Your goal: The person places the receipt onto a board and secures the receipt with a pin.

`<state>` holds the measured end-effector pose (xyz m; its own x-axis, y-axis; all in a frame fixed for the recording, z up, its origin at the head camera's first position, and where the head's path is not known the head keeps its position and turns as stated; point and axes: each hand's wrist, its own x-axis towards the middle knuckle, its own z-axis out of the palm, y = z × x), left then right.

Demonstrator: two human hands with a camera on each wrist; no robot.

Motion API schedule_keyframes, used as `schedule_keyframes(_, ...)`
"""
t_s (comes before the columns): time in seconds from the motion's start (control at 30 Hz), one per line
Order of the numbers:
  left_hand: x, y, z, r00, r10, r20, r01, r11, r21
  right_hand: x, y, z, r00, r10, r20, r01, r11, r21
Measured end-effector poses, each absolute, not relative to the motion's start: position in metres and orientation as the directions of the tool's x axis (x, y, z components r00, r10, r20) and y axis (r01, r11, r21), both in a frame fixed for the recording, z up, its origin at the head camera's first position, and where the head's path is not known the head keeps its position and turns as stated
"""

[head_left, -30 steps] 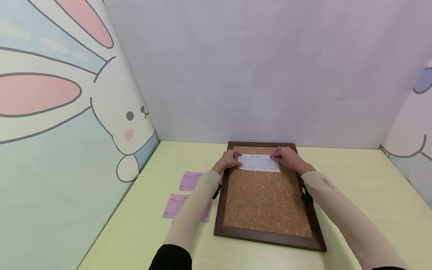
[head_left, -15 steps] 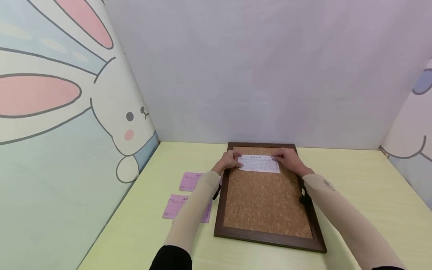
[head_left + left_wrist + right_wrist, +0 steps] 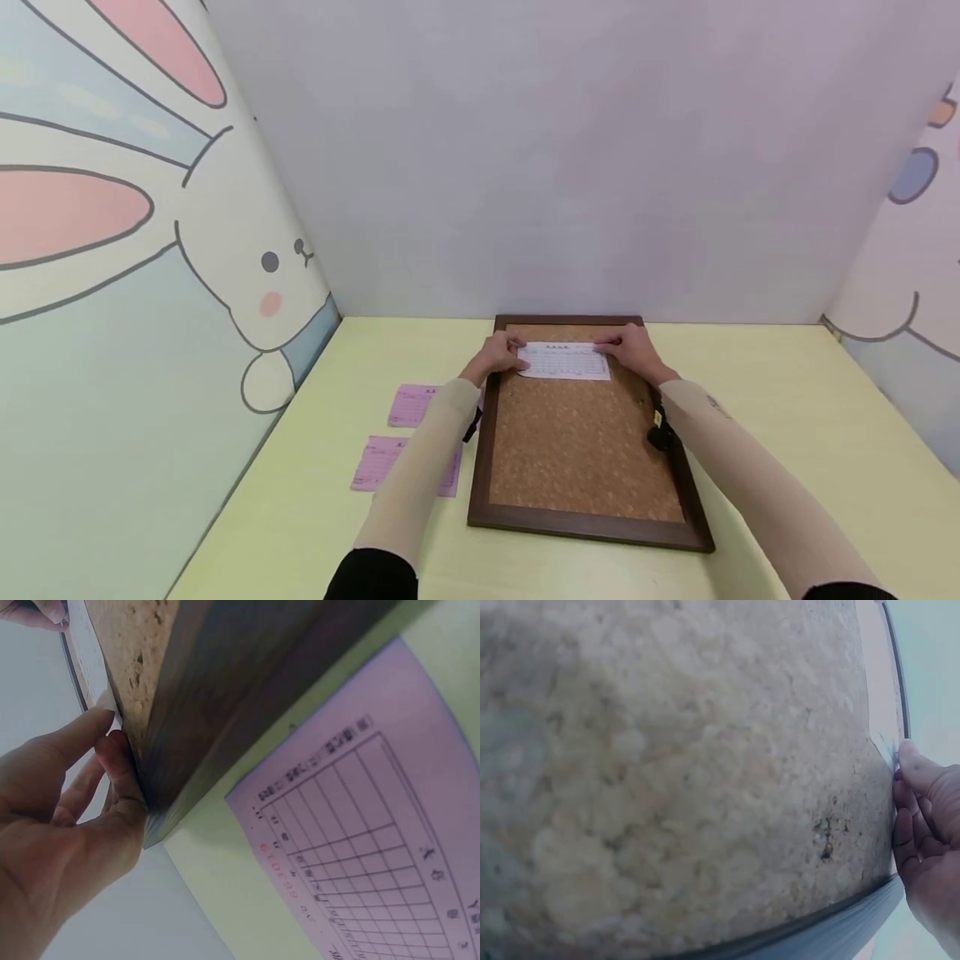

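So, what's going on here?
A person is holding a white paper against the top part of a cork board. The left hand holds its left edge, and the right hand holds its right side. I can't tell if it's pinned. Pink papers lie on the table, partly behind the left sleeve.

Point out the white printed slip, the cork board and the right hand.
White printed slip (image 3: 564, 362): head view, middle of its printed face.
Cork board (image 3: 585, 450): head view, bare cork below the slip.
Right hand (image 3: 635, 349): head view, back of the hand.
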<state>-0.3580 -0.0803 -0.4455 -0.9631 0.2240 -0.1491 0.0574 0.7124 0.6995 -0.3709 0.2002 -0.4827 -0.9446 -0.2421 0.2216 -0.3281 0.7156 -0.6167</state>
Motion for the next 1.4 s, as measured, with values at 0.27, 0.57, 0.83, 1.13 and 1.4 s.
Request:
schedule_keyframes(0.27,-0.356,-0.092,-0.446,-0.966,0.199,-0.164,0.028,0.711,0.702,-0.374,0.184,-0.484,-0.948,-0.237,0.213,-0.318,0.742,-0.59)
schedule_keyframes(0.57,-0.362,-0.096,-0.447,-0.963,0.197,-0.183,0.014,0.715,0.699,-0.375,0.174,-0.477,-0.973,-0.17,0.158,-0.23,0.794,-0.563)
schedule_keyframes(0.83,-0.368,-0.096,-0.446,-0.965,0.193,-0.177,0.017,0.721,0.693,-0.374,0.168,-0.47,-0.977,-0.145,0.155,-0.208,0.801,-0.562)
schedule_keyframes(1.13,-0.37,-0.089,-0.444,-0.963,0.203,-0.178,0.021,0.714,0.7,-0.373,0.173,-0.471,-0.982,-0.128,0.137,-0.182,0.817,-0.548)
schedule_keyframes(1.4,-0.366,-0.08,-0.445,-0.955,0.224,-0.195,0.025,0.716,0.697,-0.366,0.181,-0.463,-0.985,-0.149,0.083,-0.171,0.863,-0.476)
